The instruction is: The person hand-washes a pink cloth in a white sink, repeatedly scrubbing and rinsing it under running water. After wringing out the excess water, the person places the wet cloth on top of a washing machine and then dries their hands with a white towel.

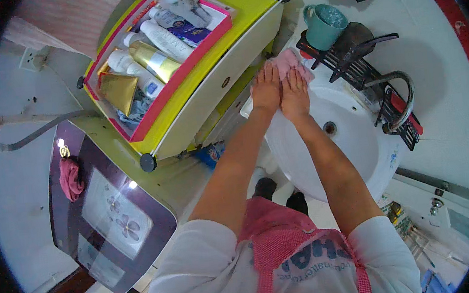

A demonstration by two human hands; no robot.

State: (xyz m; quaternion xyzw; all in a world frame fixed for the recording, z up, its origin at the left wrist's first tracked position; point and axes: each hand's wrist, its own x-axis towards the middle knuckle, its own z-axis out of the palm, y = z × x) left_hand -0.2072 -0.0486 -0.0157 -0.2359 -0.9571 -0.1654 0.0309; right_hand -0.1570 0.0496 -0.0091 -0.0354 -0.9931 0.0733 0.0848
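A pink cloth (288, 62) lies on the far left part of the white washbasin's rim (280, 142). My left hand (266, 92) rests on its left side, with the fingers stretched out and lying flat. Close beside it, my right hand (294, 94) presses down on the same cloth, its fingers straight too. The underside of both hands is hidden, and neither hand is wrapped round anything. A drain hole (330, 128) shows in the basin's bowl, to the right of my forearms.
Behind the basin stand a black rack (370, 73), a green mug (325, 26) and a curved metal tap (408, 89). At left, a yellow-green cabinet (212, 53) bears a pink-edged box (190, 58) of bottles and tubes. A purple-lidded washing machine (109, 213) stands nearer.
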